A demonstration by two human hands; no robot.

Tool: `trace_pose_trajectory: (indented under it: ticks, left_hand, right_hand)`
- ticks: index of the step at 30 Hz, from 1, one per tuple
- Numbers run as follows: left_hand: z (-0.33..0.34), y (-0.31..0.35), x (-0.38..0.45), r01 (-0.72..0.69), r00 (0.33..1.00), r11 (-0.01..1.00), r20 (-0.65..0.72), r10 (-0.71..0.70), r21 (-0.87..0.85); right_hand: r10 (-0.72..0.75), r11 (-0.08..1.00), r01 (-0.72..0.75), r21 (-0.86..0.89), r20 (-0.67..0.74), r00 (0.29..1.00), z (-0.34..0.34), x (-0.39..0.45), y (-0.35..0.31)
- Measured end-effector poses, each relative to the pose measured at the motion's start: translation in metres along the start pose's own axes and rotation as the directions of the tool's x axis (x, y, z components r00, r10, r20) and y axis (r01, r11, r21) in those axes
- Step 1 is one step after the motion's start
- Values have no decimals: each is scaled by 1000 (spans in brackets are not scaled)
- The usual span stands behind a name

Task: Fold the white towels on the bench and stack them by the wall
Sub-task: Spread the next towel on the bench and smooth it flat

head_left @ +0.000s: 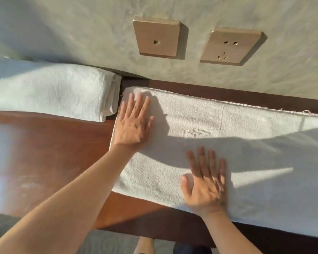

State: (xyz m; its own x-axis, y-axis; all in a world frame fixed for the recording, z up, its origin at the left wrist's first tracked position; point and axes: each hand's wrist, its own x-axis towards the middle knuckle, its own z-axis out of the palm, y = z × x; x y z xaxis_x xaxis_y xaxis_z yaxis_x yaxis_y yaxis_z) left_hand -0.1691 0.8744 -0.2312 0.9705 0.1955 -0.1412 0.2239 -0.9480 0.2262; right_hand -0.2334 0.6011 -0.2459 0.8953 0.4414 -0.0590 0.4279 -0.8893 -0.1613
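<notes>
A white towel (pixel 246 153) lies spread flat along the brown wooden bench (pixel 50 153), running off the right edge of the view. My left hand (pixel 133 123) presses flat on the towel's far left corner, fingers straight. Flat on the towel's near edge rests my right hand (pixel 206 182), fingers spread. A stack of folded white towels (pixel 53 88) sits at the back left, against the wall (pixel 62 28), just left of my left hand.
Two tan wall plates are mounted above the bench: a switch plate (pixel 157 38) and a power socket (pixel 231 46). The bench's front edge runs below my forearms. A foot (pixel 144 245) shows on the floor beneath.
</notes>
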Motion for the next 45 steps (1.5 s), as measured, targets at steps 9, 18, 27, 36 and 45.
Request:
trace_pose_trajectory:
  ticks: [9,18,27,36,45]
  left_hand:
    - [19,-25,-136,-133,987,991,93,130,32]
    - [19,-19,-137,-100,992,994,84,96,47]
    - [41,119,-82,-309,948,948,59,314,-75]
    - [44,138,-85,-206,978,978,40,205,31]
    - [79,304,-33,-373,925,928,84,371,3]
  right_hand:
    - [9,999,-7,-34,39,999,-8,2,-2]
    - [27,998,-21,-60,97,995,-8,1,-8]
    - [153,942,-161,294,49,987,-24,7,21]
    - [501,863,-505,17,93,860,-57,32,225]
    - [328,943,-331,27,74,942,-56,55,293]
